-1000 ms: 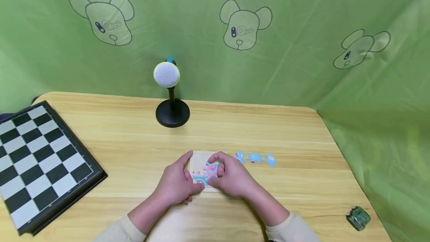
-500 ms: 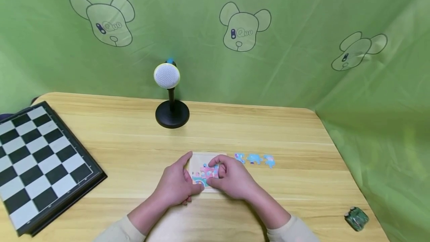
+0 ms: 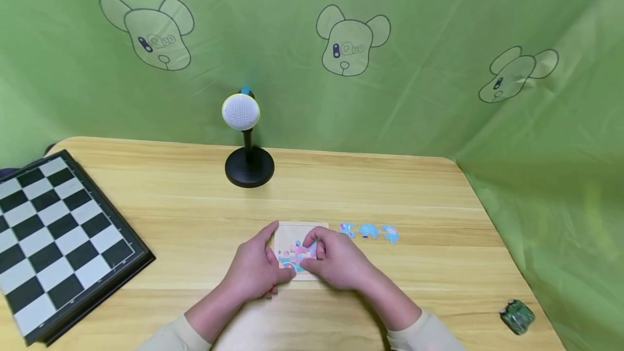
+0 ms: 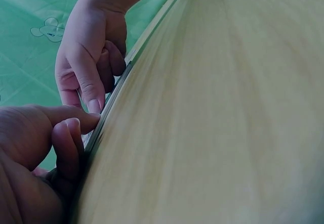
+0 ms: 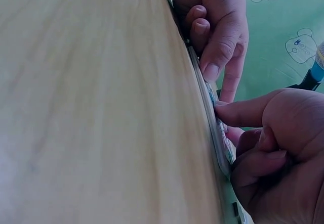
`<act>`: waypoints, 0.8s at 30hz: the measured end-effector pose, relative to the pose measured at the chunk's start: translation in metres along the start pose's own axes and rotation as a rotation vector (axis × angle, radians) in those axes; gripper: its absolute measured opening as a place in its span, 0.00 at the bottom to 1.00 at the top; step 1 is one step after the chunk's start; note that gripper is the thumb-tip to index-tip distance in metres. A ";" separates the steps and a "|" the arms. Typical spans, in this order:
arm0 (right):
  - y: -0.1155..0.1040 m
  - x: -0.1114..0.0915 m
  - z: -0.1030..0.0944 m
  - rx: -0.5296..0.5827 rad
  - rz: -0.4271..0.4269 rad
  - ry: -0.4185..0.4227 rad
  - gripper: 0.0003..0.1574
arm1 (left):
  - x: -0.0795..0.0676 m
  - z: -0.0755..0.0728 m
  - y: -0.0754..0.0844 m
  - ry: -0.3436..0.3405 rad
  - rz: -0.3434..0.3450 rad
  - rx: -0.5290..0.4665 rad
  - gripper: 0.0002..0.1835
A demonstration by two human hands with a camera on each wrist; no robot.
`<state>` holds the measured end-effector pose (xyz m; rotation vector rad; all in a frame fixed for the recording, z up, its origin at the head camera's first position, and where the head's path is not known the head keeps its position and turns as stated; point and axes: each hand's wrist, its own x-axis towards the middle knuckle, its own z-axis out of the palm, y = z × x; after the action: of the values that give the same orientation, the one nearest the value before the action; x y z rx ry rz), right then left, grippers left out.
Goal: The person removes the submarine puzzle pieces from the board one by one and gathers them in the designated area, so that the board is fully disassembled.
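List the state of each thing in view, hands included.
Left hand, thumb and index finger holding the puzzle tray by its edge
Right hand, thumb and index finger curled round pieces in the tray
Puzzle tray, flat on table, partly filled
Loose pieces, three, outside tray
Microphone, mounted on black stand
Checkerboard, flat, cut off by frame
Green object, resting on table

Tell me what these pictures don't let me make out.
Head view: most of the right edge of the puzzle tray, hidden by the right hand.
Head view: the far left of the chessboard, cut off by the picture's edge.
Head view: what the green object is, too small and blurred.
Wrist views: the layout inside the tray, seen nearly edge-on.
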<state>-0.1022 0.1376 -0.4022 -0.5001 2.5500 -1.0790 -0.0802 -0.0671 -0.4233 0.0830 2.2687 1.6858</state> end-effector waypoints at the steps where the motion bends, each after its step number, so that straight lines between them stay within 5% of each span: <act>1: 0.000 0.000 0.000 -0.003 -0.005 -0.004 0.15 | 0.000 0.000 0.000 0.000 0.002 0.000 0.55; 17: 0.000 -0.005 0.001 -0.164 -0.115 0.024 0.14 | 0.000 0.000 -0.002 -0.001 0.017 0.007 0.55; 24: -0.001 -0.006 0.000 -0.096 -0.108 0.030 0.13 | 0.000 0.000 -0.002 -0.001 0.021 0.008 0.55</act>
<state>-0.0964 0.1396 -0.4001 -0.6578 2.6373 -1.0105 -0.0797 -0.0678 -0.4247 0.1105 2.2815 1.6869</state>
